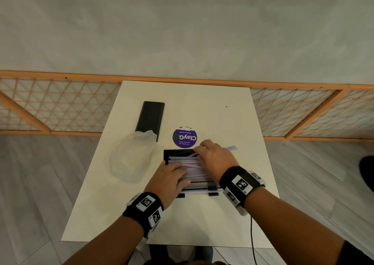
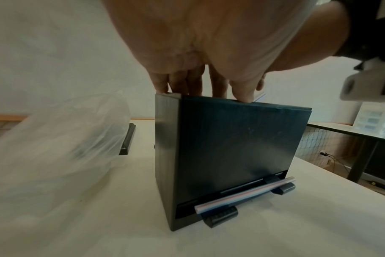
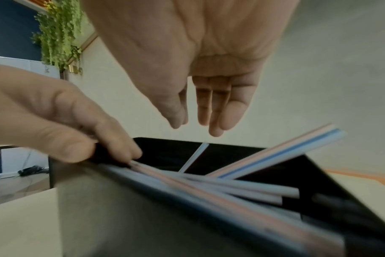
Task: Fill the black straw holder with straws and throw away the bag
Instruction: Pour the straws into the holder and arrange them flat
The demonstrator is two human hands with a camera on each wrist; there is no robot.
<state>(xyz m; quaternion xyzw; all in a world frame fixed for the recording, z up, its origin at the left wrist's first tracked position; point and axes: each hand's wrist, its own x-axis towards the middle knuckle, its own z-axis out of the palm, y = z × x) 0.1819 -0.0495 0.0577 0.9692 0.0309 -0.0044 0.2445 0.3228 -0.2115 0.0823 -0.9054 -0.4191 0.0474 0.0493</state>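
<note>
Item: clear plastic bag (image 1: 130,159). It is laid slack and crumpled on the white table (image 1: 202,220), well to the left of the left hand and apart from it.

Item: black lid (image 1: 150,120). It is set flat on the table beyond the bag, its near end covered by the bag's edge, farther from the left hand than the bag.

Item: left hand (image 1: 169,178). It is placed on the left top edge of the black straw holder (image 2: 231,147); in the left wrist view the fingertips (image 2: 242,93) are seen curled over the rim and pressed onto it, so the holder is gripped at its upper edge.

Item: black straw holder. It stands upright on the table, directly under both hands. One striped straw (image 2: 244,195) is seen lying in the dispensing cradle at the foot of its front face, below the left hand.

Item: straws (image 1: 192,166). A pink, blue and white bundle is piled in the open top, between the two hands; several are crossed, and a few (image 1: 231,148) are tilted out past the right rim.

Item: purple round sticker (image 1: 184,137). It is stuck to the table just beyond the holder.

Item: right hand (image 1: 215,160). It is held over the right half of the bundle, fingers (image 3: 222,107) straight and close together, nothing pinched; whether the straws are touched cannot be told.
</note>
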